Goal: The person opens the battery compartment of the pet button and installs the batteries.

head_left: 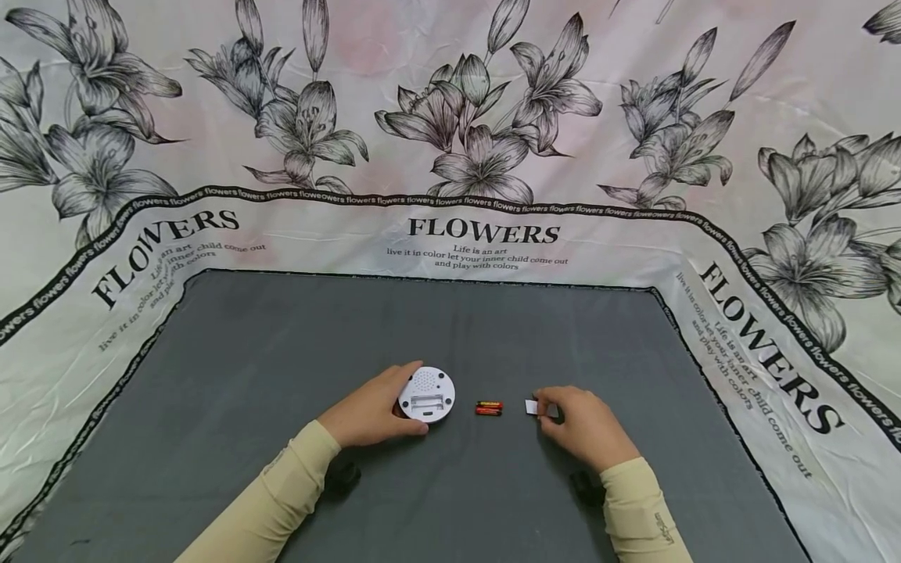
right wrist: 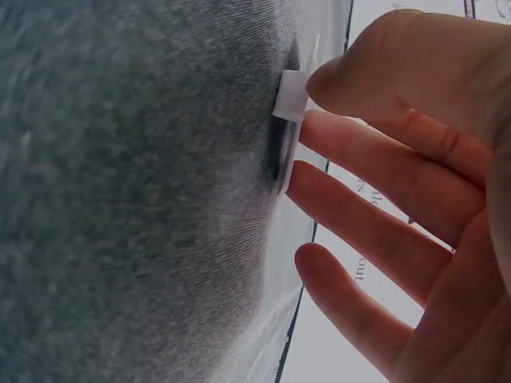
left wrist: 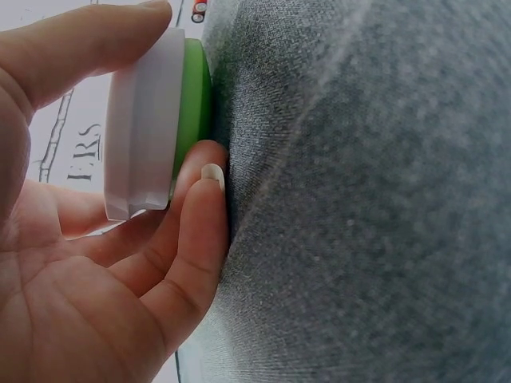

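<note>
My left hand [head_left: 369, 410] grips a round white device [head_left: 428, 381] by its side, thumb and fingers spread around the rim. Its back faces up, showing speaker holes, small dark feet and an uncovered battery compartment [head_left: 427, 403] with no batteries inside. In the left wrist view a green layer [left wrist: 192, 104] forms the device's underside, close to the cloth. Just right of the device lie two red and black batteries [head_left: 489, 408], side by side. Farther right, my right hand [head_left: 586, 426] pinches a small white battery cover [right wrist: 291, 96] between thumb and fingers, low over the cloth.
A dark grey cloth panel [head_left: 317, 336] lies under everything. Around it runs a white border [head_left: 486, 266] printed with lettering and line-drawn flowers. Dark blocky shapes [head_left: 343, 478] show below both wrists.
</note>
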Available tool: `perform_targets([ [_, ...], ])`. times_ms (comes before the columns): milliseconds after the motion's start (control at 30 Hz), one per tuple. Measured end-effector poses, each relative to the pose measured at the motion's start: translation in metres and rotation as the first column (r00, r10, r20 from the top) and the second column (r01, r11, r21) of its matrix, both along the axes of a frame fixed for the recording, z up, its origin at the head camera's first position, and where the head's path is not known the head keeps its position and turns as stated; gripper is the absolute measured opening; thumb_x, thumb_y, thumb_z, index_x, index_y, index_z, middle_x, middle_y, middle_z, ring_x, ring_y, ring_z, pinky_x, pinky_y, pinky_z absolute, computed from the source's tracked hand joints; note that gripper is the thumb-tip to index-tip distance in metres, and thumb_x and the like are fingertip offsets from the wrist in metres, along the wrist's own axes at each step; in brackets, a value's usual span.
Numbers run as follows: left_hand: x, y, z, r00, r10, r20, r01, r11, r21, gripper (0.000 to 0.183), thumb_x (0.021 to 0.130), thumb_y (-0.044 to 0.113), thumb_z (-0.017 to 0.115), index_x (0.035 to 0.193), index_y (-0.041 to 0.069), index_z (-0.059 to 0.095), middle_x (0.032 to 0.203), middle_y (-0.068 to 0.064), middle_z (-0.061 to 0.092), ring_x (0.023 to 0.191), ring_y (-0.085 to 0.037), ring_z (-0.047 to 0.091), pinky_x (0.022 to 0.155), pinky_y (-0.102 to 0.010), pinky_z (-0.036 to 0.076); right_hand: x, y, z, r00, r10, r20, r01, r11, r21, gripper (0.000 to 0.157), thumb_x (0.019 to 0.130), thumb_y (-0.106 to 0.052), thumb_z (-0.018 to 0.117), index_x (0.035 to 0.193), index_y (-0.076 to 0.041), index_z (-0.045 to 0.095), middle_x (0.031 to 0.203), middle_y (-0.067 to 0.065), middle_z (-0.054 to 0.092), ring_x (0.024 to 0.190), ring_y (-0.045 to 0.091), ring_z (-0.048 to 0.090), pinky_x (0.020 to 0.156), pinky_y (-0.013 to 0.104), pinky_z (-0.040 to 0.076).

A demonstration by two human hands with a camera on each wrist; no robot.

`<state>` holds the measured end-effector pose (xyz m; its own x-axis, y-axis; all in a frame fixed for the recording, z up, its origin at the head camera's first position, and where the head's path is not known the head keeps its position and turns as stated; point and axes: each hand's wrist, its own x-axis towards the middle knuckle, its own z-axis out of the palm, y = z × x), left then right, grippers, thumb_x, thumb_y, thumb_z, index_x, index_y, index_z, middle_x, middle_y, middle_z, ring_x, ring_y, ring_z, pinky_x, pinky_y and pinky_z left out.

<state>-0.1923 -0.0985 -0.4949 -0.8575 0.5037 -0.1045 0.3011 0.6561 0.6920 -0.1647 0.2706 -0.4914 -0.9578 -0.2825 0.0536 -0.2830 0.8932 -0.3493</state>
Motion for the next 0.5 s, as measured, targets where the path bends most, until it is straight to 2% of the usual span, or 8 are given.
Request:
perform_targets([
  [100, -0.001, 0.0, 0.001, 1.0, -0.004, -0.004, 0.004, 1.0, 0.0, 0.103, 0.09, 0.043, 0.089, 0.171, 0.012, 0.033, 0.154, -0.009, 0.055, 0.131, -0.019, 0.058, 0.111, -0.047, 0.049, 0.0, -0.005, 0.002, 0.999, 0.009, -0.036, -0.01, 1.0, -0.015, 0.022, 0.092, -0.008, 0.081, 0.087, -0.025, 0.069, 0.125, 0.005, 0.08, 0.093, 0.019, 0.069, 0.073, 0.036, 0.048],
  [200, -0.001, -0.001, 0.002, 1.0, -0.002, -0.008, 0.002, 1.0, 0.001, 0.103, 0.09, 0.043, 0.089, 0.171, 0.012, 0.033, 0.153, -0.009, 0.056, 0.13, -0.019, 0.059, 0.11, -0.046, 0.049, 0.0, -0.016, 0.004, 0.993, 0.045, -0.113, -0.047, 0.999, -0.019, 0.026, 0.092, -0.008, 0.083, 0.085, -0.027, 0.067, 0.117, -0.001, 0.08, 0.102, 0.02, 0.072, 0.075, 0.038, 0.053],
  [300, -0.001, -0.002, 0.003, 1.0, -0.001, -0.011, 0.001, 1.0, 0.003, 0.103, 0.09, 0.043, 0.089, 0.17, 0.011, 0.033, 0.154, -0.01, 0.055, 0.132, -0.021, 0.059, 0.111, -0.047, 0.049, -0.002, -0.031, 0.005, 0.975, 0.108, -0.192, -0.111, 0.994, -0.003, 0.024, 0.091, -0.01, 0.085, 0.086, -0.028, 0.07, 0.112, -0.004, 0.079, 0.105, 0.018, 0.071, 0.08, 0.04, 0.057],
  [433, -0.002, -0.002, 0.001, 1.0, -0.008, -0.021, 0.008, 1.0, -0.002, 0.103, 0.09, 0.044, 0.089, 0.17, 0.011, 0.034, 0.155, -0.011, 0.055, 0.134, -0.022, 0.058, 0.113, -0.047, 0.048, -0.004, -0.052, 0.005, 0.946, 0.187, -0.267, -0.186, 0.982, 0.029, 0.017, 0.088, -0.012, 0.09, 0.089, -0.024, 0.077, 0.119, 0.0, 0.078, 0.106, 0.019, 0.07, 0.081, 0.039, 0.059],
  [500, -0.002, -0.001, 0.0, 1.0, -0.013, -0.026, 0.013, 1.0, -0.005, 0.103, 0.089, 0.045, 0.089, 0.17, 0.011, 0.034, 0.155, -0.011, 0.055, 0.133, -0.022, 0.058, 0.112, -0.047, 0.048, -0.005, -0.059, 0.004, 0.938, 0.204, -0.281, -0.2, 0.979, 0.044, 0.016, 0.086, -0.013, 0.092, 0.09, -0.022, 0.079, 0.122, 0.003, 0.078, 0.107, 0.021, 0.071, 0.081, 0.039, 0.06],
])
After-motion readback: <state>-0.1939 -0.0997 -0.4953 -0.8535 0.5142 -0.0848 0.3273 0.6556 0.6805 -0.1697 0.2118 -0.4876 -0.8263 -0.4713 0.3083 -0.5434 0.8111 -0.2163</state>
